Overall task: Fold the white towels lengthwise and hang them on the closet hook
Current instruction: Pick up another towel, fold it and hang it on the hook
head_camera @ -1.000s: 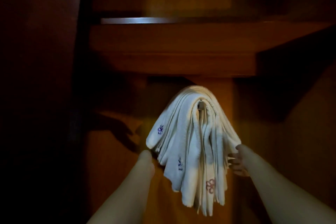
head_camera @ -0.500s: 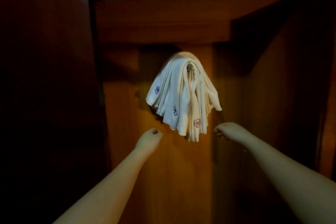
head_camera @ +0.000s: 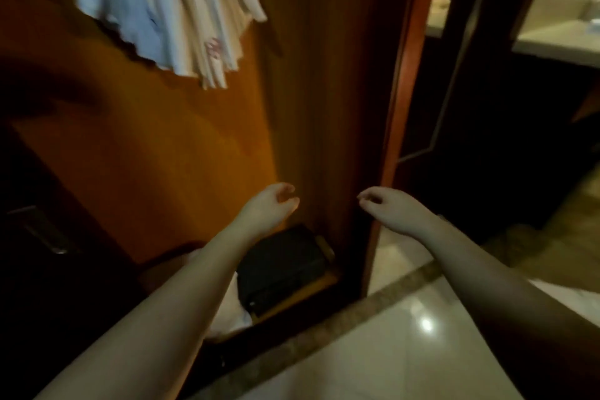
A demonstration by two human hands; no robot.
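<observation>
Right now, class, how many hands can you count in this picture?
2. The left hand hangs before the closet panel; the right hand is beside the door edge. Both are empty, below the towels.

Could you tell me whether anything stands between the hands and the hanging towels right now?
Nothing visible does. The left hand and right hand hang empty below the towels, with only bare closet panel behind the gap.

No readable text, label, brand or number shows anywhere. The white towels (head_camera: pixel 168 6) carry small embroidered marks, bluish ones and one reddish one near the lower edge, but they are blurred and look like motifs, not letters that can be made out.
</observation>
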